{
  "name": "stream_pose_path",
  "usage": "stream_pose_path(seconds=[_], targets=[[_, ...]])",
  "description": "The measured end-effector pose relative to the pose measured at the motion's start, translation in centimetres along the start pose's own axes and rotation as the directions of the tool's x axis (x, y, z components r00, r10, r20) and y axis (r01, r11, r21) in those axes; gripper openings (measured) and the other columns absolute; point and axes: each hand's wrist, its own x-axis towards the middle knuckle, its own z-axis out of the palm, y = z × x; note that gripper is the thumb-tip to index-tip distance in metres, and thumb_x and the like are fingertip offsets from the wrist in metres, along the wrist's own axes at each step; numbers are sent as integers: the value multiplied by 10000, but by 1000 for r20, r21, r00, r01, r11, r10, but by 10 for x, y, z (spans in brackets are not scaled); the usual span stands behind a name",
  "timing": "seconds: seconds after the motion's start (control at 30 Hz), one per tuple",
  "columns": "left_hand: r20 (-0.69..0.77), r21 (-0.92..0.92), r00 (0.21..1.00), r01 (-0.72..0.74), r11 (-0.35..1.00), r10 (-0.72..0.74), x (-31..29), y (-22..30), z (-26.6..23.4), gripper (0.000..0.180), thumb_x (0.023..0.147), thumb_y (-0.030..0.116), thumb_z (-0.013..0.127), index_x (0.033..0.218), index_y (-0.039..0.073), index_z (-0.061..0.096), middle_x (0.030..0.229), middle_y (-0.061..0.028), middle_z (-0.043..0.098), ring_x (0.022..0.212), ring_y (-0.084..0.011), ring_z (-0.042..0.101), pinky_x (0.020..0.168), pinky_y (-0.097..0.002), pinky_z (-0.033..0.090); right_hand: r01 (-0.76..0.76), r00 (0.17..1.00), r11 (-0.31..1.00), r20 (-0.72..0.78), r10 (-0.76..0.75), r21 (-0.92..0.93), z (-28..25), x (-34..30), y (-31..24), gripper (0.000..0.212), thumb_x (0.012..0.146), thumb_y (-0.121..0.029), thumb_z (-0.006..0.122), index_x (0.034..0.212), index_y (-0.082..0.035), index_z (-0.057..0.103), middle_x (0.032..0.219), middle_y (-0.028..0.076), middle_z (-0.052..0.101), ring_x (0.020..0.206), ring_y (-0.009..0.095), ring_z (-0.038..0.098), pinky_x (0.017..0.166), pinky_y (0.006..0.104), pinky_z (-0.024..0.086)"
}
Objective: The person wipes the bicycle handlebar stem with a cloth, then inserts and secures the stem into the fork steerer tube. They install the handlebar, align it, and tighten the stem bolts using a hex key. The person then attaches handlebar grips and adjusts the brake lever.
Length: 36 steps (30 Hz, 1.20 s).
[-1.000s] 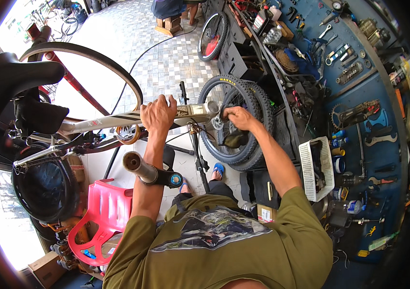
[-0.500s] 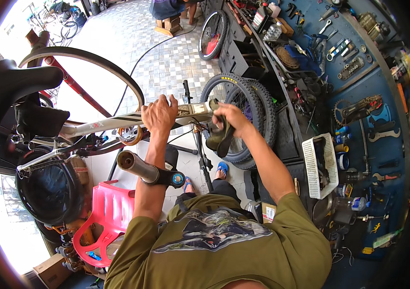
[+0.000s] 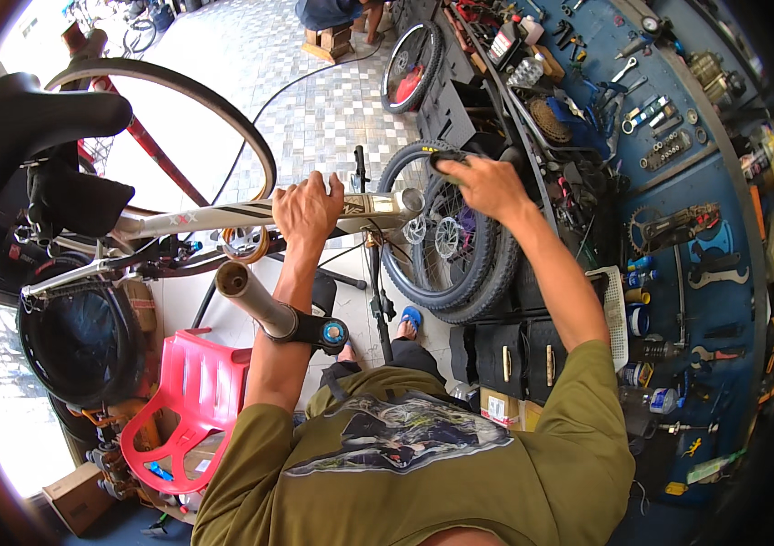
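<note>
Cream-coloured metal tubing of a bicycle frame [image 3: 223, 217] runs across the middle of the view, clamped up off the floor. The person's left hand [image 3: 307, 207] sits at about ten o'clock from centre, its fingers [image 3: 314, 187] wrapped shut over the top of the tube. The right hand [image 3: 487, 185], at about one o'clock, hovers just past the frame's open front end; its fingers curl around a small dark object [image 3: 451, 160], too blurred to identify. Just beneath that hand stand two knobbly-tyred wheels [image 3: 446, 241], leaning by a blue tool wall [image 3: 678, 118] hung with spanners. A black saddle [image 3: 32, 118] shows at nine o'clock and a red plastic chair [image 3: 191, 400] at seven o'clock.

The frame looks stiff, fairly light and smooth-painted, so probably slippery; the straight top tube, where the left hand already grips, seems the surest hold.
</note>
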Motion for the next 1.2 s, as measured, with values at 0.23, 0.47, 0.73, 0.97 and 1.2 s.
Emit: stream_pose_path(seconds=[0.23, 0.47, 0.73, 0.97, 1.2], targets=[[-27, -22, 1000, 5, 1000, -6, -3, 2, 2, 406, 980, 393, 597, 744, 85, 719, 704, -151, 742, 705, -319, 743, 828, -442, 505, 445, 891, 867, 205, -404, -224, 24, 4, -13, 348, 928, -180, 599, 1205, -338, 737, 789, 49, 641, 707, 247, 710, 602, 394, 569], [-57, -53, 998, -22, 998, 19, -1, -5, 5, 411, 978, 405, 606, 722, 93, 683, 669, -137, 726, 657, -311, 719, 770, -428, 474, 400, 897, 870, 316, -308, -289, 48, 14, -45, 106, 892, -198, 618, 926, -146, 703, 743, 122, 696, 761, 288, 733, 644, 423, 575], [-94, -66, 995, -18, 998, 12, -6, -6, 7, 404, 955, 393, 609, 691, 95, 676, 626, -141, 705, 614, -305, 704, 756, -418, 463, -468, 820, 804, 520, 240, 366, 50, 12, -65, 208, 881, -181, 598, 899, -2, 702, 781, 192, 709, 751, 281, 719, 706, 379, 572], [-103, -42, 995, -2, 999, -2, -2, -3, 6, 398, 965, 396, 623, 715, 97, 700, 658, -129, 722, 643, -295, 716, 756, -410, 474, -398, 720, -720, 680, 140, 569, 15, -34, -32, 161, 986, -169, 521, 986, -17, 572, 649, -12, 477, 557, 103, 427, 612, 295, 437], [-33, -36, 999, 10, 999, -11, -4, 0, 5, 402, 980, 394, 597, 742, 90, 712, 708, -143, 743, 684, -311, 731, 813, -436, 492, -413, 730, -708, 673, 118, 573, 33, -34, -58, 230, 991, -185, 553, 1072, 21, 613, 752, 1, 558, 573, 120, 458, 592, 259, 415]])
